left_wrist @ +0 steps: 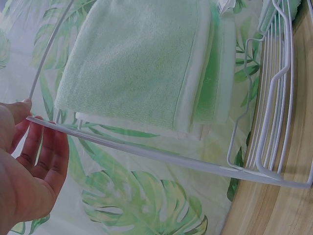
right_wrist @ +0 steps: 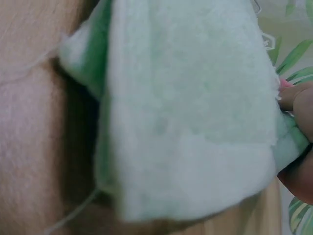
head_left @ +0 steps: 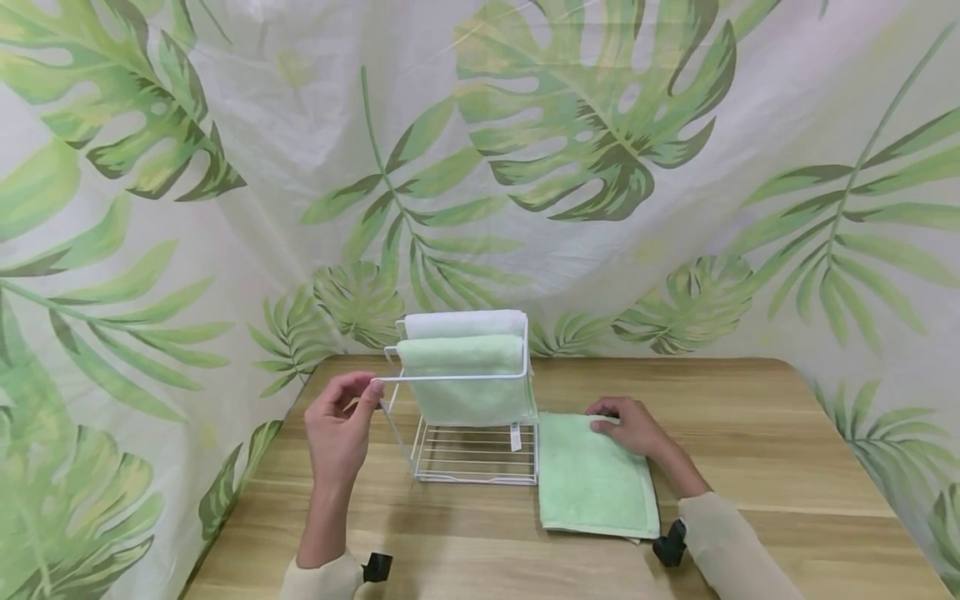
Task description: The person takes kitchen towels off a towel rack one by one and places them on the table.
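Observation:
My left hand (head_left: 341, 437) pinches the upper front corner of a white wire rack (head_left: 450, 379), thumb against fingers, as the left wrist view confirms. Over one of the rack's upper bars hangs a folded light green towel (head_left: 465, 400). Behind it a white towel (head_left: 465, 323) is draped on another bar. To the right of the rack a second folded green towel (head_left: 592, 492) lies on the table, its left edge close to the rack's side. My right hand (head_left: 628, 427) holds this towel by its upper right edge. Up close, the towel's stitched border (right_wrist: 220, 161) fills most of the right wrist view.
The wooden table (head_left: 750, 467) extends on both sides of the rack. A leaf-patterned cloth (head_left: 300, 108) hangs behind and around it. Below the hanging towel, a small white tag (head_left: 515, 437) dangles above the rack's wire base (head_left: 476, 481).

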Action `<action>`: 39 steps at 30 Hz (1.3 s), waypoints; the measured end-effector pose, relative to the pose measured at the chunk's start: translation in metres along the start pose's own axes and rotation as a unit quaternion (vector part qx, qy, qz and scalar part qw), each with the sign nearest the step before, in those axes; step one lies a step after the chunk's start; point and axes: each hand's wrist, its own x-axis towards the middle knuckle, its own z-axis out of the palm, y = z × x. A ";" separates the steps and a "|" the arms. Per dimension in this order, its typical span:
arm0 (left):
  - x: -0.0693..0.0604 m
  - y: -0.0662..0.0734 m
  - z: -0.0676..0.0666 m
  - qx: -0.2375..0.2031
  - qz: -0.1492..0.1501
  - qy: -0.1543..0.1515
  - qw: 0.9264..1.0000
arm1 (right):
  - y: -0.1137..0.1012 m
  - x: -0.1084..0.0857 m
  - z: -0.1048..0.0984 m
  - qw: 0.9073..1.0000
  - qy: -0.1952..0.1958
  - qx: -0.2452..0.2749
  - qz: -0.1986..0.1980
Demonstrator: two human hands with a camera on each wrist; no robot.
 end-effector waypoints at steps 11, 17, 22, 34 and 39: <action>0.001 0.000 0.001 -0.005 0.003 -0.001 1.000 | -0.064 0.004 -0.030 0.999 0.037 0.008 -0.024; 0.000 -0.001 0.001 -0.005 0.007 -0.002 1.000 | -0.109 0.007 -0.052 0.994 0.077 -0.002 -0.083; 0.001 -0.001 0.001 -0.004 0.006 -0.003 1.000 | -0.146 0.009 -0.067 0.987 0.095 -0.006 -0.127; 0.001 0.000 0.003 -0.008 0.001 0.005 1.000 | -0.216 0.022 -0.078 0.978 0.098 -0.007 -0.184; 0.000 -0.001 0.003 -0.003 -0.003 0.006 1.000 | -0.229 0.028 -0.070 0.972 0.094 0.014 -0.215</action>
